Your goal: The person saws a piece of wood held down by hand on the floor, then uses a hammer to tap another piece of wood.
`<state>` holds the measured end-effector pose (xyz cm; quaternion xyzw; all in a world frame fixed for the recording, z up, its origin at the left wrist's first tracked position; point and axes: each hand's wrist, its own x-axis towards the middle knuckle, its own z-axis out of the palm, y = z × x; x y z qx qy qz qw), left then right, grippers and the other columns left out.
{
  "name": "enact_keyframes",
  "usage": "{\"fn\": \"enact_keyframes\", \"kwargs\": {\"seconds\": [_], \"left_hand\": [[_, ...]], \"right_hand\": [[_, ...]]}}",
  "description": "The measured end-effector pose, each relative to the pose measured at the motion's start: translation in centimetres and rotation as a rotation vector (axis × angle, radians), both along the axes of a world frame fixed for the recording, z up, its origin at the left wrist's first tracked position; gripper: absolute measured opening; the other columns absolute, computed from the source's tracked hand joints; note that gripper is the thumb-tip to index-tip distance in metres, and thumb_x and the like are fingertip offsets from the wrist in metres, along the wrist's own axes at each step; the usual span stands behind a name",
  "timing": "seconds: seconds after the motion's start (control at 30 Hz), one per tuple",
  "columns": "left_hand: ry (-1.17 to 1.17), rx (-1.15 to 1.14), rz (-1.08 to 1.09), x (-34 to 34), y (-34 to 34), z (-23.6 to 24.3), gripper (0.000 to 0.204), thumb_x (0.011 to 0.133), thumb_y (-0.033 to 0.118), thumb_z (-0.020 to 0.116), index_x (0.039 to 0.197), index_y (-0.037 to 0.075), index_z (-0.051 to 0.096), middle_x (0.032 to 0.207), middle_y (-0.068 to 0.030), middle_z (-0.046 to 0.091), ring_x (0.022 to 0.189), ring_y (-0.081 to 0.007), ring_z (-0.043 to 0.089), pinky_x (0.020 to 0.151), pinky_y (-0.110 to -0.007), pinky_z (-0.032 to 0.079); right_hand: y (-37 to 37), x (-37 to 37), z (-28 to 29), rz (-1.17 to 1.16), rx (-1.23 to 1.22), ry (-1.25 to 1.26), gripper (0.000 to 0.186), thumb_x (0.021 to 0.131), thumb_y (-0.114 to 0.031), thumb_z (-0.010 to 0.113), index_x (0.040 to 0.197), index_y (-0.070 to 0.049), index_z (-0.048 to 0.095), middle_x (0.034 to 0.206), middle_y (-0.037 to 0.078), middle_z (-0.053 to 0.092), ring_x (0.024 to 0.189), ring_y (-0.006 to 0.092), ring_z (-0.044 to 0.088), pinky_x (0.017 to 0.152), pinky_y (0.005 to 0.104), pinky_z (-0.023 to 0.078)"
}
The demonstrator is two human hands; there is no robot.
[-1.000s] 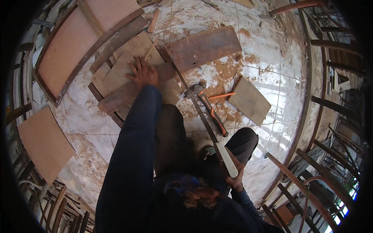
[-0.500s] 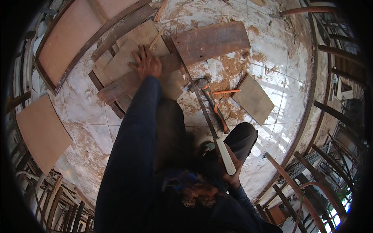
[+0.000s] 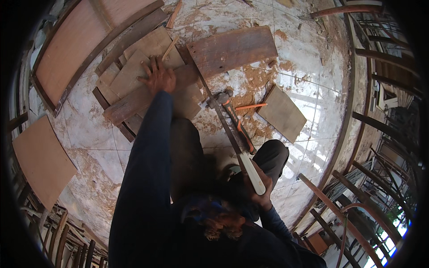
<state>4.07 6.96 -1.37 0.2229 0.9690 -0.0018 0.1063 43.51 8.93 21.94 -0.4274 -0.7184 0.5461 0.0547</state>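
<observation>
My left hand (image 3: 160, 79) lies flat with spread fingers on a thin brown board (image 3: 127, 76) in a stack of wood pieces. Under my wrist, a dark narrow plank (image 3: 134, 102) runs across that stack. My right hand (image 3: 265, 190) is wrapped round the pale handle of a hand saw (image 3: 251, 172), close to my right knee. The saw's long dark blade slants up and left to the plank's right end, beside a wide dark reddish board (image 3: 234, 51). Part of the right hand is hidden behind the handle. A hammer (image 3: 239, 125) with a black and orange grip lies beside the blade.
An orange pencil-like stick (image 3: 251, 106) lies near a square thin board (image 3: 282, 114) among sawdust. A large framed panel (image 3: 73, 49) stands at the upper left, above another flat board (image 3: 44, 163). Wooden chair frames (image 3: 357, 210) crowd the right side.
The whole view has shifted slightly to the right. The saw has slid a little forward, away from me, with my right hand on it. My left hand stays on the boards.
</observation>
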Motion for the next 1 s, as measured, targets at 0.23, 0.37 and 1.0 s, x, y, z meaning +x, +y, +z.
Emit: {"fn": "enact_keyframes", "kwargs": {"seconds": [0.23, 0.37, 1.0], "left_hand": [[-0.023, 0.027, -0.031, 0.3, 3.4, 1.3, 0.063, 0.096, 0.035, 0.046, 0.153, 0.016, 0.03, 0.162, -0.0039, 0.023, 0.151, -0.0364, 0.011, 0.11, -0.077, 0.017], [0.103, 0.083, -0.028, 0.6, 2.0, -0.9, 0.063, 0.095, 0.034, 0.047, 0.153, 0.016, 0.03, 0.161, -0.0046, 0.024, 0.151, -0.0366, 0.011, 0.109, -0.077, 0.018], [-0.001, 0.025, 0.032, -0.4, 0.1, -0.7, 0.068, 0.094, 0.038, 0.045, 0.155, 0.015, 0.024, 0.164, -0.0034, 0.017, 0.151, -0.0371, 0.008, 0.11, -0.077, 0.015]], "right_hand": [[4.3, -9.6, -7.8, -0.037, 0.079, 0.1, 0.053, 0.085, -0.003, 0.064, 0.137, -0.001, 0.055, 0.116, 0.018, 0.07, 0.098, 0.0154, 0.068, 0.087, 0.0295, 0.051], [4.2, -8.4, -7.7, -0.041, 0.043, 0.056, 0.054, 0.083, -0.003, 0.064, 0.136, -0.002, 0.056, 0.113, 0.018, 0.071, 0.095, 0.016, 0.069, 0.085, 0.0299, 0.053], [-1.0, 1.1, -0.6, -0.073, -0.113, 0.097, 0.052, 0.086, -0.003, 0.062, 0.137, 0.004, 0.053, 0.122, 0.018, 0.068, 0.112, 0.0194, 0.066, 0.095, 0.0314, 0.05]]}}
